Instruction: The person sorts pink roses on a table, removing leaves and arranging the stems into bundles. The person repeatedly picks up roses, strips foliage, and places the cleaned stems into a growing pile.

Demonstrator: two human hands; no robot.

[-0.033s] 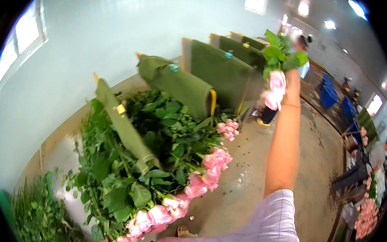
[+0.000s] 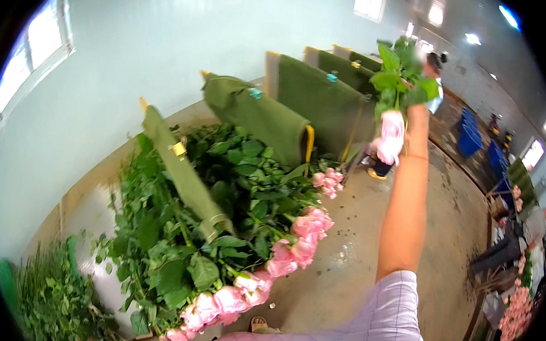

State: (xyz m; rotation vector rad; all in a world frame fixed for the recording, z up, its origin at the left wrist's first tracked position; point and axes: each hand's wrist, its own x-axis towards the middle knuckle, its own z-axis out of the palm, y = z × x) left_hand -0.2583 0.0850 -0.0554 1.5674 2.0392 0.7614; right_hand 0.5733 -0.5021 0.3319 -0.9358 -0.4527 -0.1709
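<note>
My right arm is stretched out ahead, and my right hand (image 2: 416, 108) is closed on a small bunch of pink roses (image 2: 390, 137). Their blooms hang downward, while green leaves (image 2: 391, 78) stand up around the hand and hide most of its fingers. Beyond it, several upright dark-green cloth panels (image 2: 315, 89) stand in a row, with small clips on their top edges. Nearer lies a big heap of leafy rose stems (image 2: 174, 252), its pink blooms (image 2: 231, 299) lined up along the right side. My left hand does not show.
Another person (image 2: 434, 68) stands behind the held roses. Blue bins (image 2: 469, 137) line the far right, and more pink roses (image 2: 517, 310) lie at the right edge. Cut greenery (image 2: 52, 301) is piled at the lower left. A pale wall (image 2: 169, 26) runs behind the panels.
The view has shifted slightly, so the panels and heap appear a little further right and lower. The held roses have turned a little, still in my right hand.
</note>
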